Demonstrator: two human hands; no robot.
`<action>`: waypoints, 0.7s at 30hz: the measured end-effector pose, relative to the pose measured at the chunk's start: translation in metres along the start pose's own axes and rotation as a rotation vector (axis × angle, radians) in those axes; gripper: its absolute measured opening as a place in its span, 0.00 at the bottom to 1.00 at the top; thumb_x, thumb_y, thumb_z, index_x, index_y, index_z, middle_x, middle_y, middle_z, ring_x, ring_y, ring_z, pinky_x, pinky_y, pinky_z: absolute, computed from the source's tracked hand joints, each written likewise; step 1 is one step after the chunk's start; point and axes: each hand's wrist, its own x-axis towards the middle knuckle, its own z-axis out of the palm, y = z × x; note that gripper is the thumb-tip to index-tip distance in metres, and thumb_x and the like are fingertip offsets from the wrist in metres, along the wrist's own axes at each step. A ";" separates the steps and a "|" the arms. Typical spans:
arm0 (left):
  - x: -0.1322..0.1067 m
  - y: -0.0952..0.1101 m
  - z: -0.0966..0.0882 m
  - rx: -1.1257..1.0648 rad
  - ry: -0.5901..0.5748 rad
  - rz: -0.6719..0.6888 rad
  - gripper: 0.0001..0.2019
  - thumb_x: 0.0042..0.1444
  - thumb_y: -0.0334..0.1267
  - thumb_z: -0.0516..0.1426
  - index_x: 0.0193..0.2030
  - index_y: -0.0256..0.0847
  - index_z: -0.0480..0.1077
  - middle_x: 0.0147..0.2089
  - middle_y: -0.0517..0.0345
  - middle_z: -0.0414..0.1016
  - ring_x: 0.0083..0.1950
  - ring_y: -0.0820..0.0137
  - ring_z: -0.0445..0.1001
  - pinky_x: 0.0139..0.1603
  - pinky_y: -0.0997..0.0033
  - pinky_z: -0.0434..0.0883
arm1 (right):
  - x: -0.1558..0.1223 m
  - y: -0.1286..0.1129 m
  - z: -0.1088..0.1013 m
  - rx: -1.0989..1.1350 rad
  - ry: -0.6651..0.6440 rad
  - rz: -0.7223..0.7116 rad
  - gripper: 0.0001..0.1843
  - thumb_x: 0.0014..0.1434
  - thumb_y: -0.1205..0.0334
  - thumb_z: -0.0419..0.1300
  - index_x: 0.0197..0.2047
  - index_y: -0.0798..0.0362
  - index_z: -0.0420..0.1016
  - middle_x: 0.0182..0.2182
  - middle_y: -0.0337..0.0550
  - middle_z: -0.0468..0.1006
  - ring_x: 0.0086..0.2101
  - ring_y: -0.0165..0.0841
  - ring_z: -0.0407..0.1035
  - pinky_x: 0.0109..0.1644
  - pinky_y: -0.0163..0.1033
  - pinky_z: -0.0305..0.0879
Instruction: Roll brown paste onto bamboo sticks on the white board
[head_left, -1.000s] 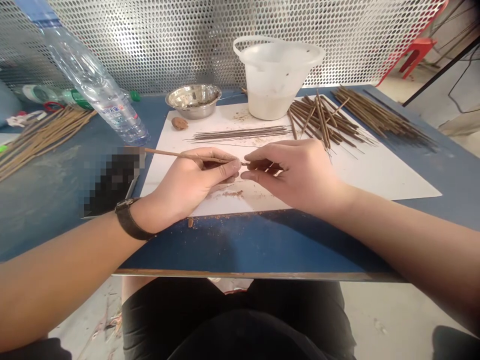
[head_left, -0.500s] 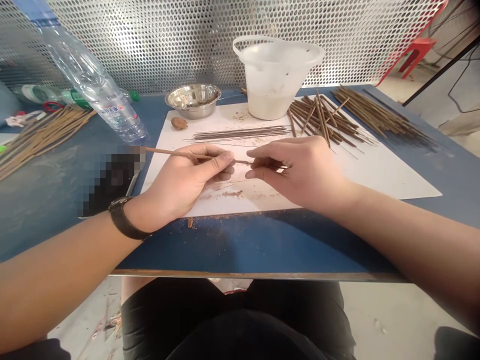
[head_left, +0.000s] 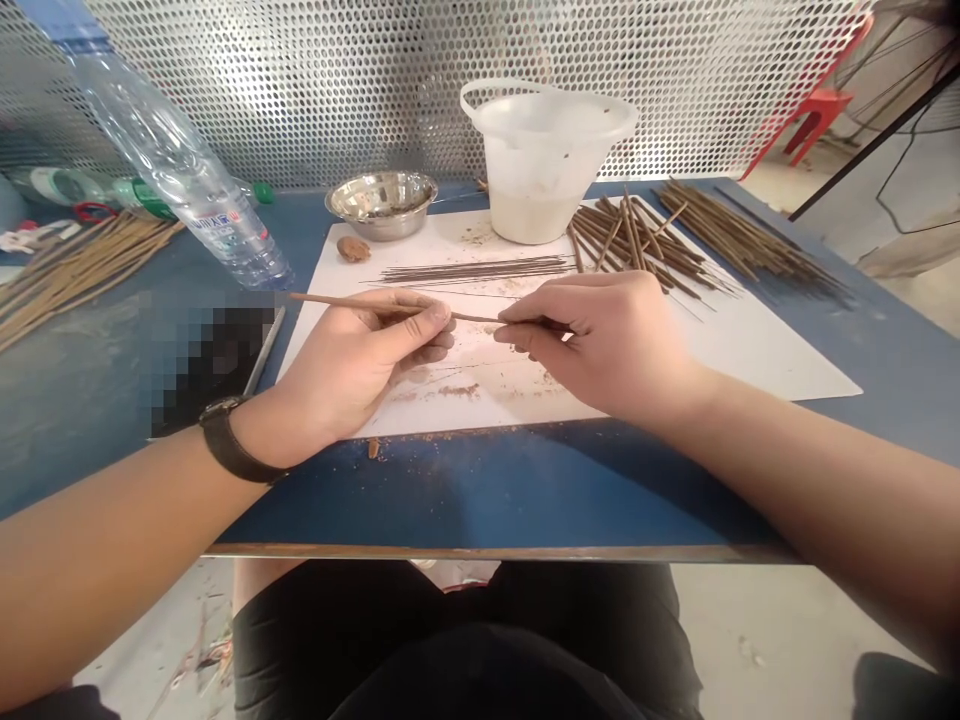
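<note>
A thin brown incense stick point(head_left: 476, 317) runs nearly level between my two hands, above a white board point(head_left: 780, 350). My left hand point(head_left: 367, 345) is closed around its middle, thumb on top, and its left end sticks out past the wrist. With thumb and fingertips, my right hand point(head_left: 619, 325) pinches the stick farther right; the right end is hidden by the fingers. Behind the hands lies a row of thin dark bare sticks point(head_left: 480, 268). Brown crumbs point(head_left: 459, 391) are scattered on the board below.
A white bucket point(head_left: 529, 190) with pale contents stands behind, beside a metal bowl point(head_left: 382, 208) and a brown lump point(head_left: 352, 249). Thick brown sticks point(head_left: 626, 235) lie piled at right, more sticks point(head_left: 742, 235) beyond. A plastic bottle point(head_left: 180, 160) and a blurred dark flat object point(head_left: 217, 360) are at left.
My left hand has moved slightly left, widening the gap between the hands. The right fingertips have closed onto the stick, showing a longer stretch of it between the hands.
</note>
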 end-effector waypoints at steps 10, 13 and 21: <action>-0.002 0.000 0.002 0.051 0.027 -0.018 0.12 0.53 0.40 0.79 0.37 0.40 0.83 0.37 0.56 0.84 0.43 0.66 0.84 0.51 0.64 0.83 | 0.003 -0.002 0.001 0.018 -0.058 0.011 0.14 0.74 0.57 0.63 0.38 0.42 0.88 0.30 0.40 0.87 0.31 0.40 0.80 0.38 0.47 0.76; -0.001 -0.001 0.000 0.042 0.007 -0.038 0.13 0.55 0.43 0.78 0.39 0.39 0.84 0.39 0.53 0.85 0.45 0.64 0.86 0.52 0.63 0.84 | 0.002 -0.002 -0.001 0.014 -0.048 0.023 0.15 0.75 0.56 0.62 0.38 0.42 0.88 0.29 0.41 0.86 0.31 0.40 0.80 0.38 0.47 0.75; -0.001 0.000 0.000 0.023 0.030 -0.054 0.12 0.56 0.42 0.78 0.38 0.39 0.85 0.41 0.53 0.86 0.45 0.66 0.85 0.51 0.68 0.84 | 0.003 0.002 -0.005 -0.049 -0.061 -0.014 0.11 0.72 0.52 0.68 0.40 0.46 0.88 0.33 0.43 0.87 0.36 0.42 0.80 0.42 0.47 0.72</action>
